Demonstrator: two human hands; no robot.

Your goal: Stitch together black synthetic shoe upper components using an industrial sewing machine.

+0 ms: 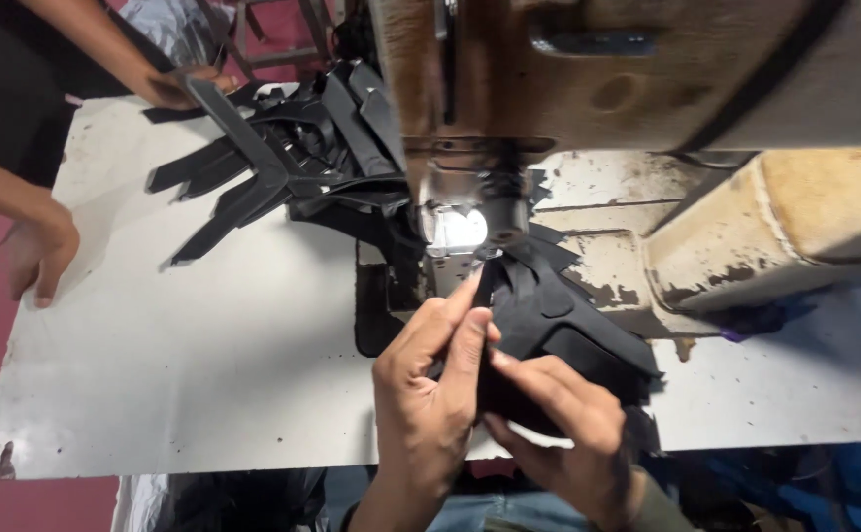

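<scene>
My left hand pinches the edge of a black cut piece of material, fingertips just below the lit needle area of a worn beige sewing machine. From the right, my right hand grips the same black piece, thumb and fingers pressed on its lower fold. The piece lies on the machine bed in front of the presser foot. Its far edge reaches under the machine head.
A pile of black cut pieces lies on the white table behind the needle. Another person's hand holds a long black strip at the pile; their other hand rests on the table's left edge.
</scene>
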